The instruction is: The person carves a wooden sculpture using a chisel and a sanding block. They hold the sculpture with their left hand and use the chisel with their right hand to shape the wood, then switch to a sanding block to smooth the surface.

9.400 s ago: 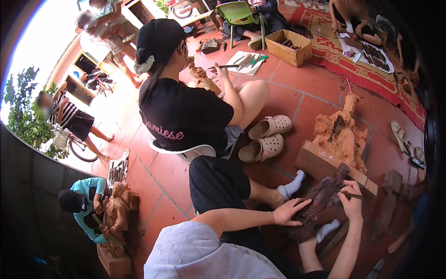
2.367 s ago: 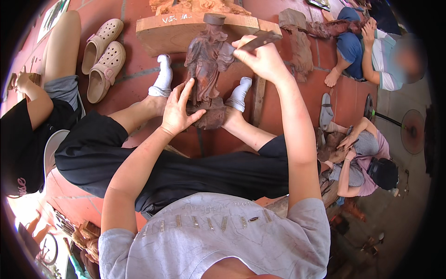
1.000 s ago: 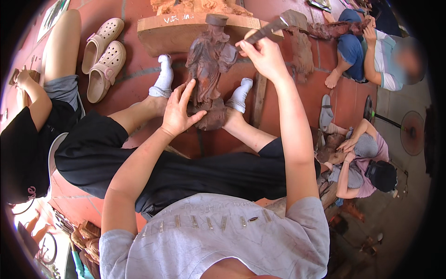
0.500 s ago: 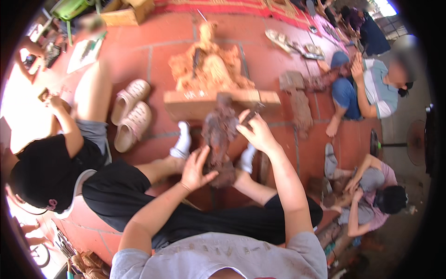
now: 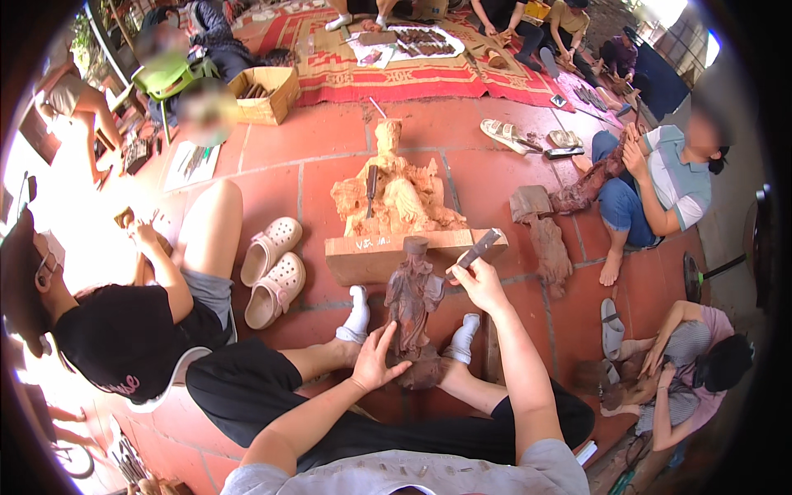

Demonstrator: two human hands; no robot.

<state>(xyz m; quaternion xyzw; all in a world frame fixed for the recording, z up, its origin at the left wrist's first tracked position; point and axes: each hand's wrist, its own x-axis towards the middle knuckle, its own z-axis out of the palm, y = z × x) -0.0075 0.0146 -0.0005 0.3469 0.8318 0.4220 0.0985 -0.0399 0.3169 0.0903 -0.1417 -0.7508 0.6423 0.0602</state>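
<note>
Pinching a tool [image 5: 482,247], the right hand [image 5: 480,285] has steepened its working angle to the figure [image 5: 412,299] beside the spread left hand [image 5: 374,366].

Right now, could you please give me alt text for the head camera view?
A person's left hand rests against a dark carved figure, while the right hand holds a slim tool beside it. Beyond is a paler carving, with beige clogs to the left, on red tiles; other people sit around.
</note>
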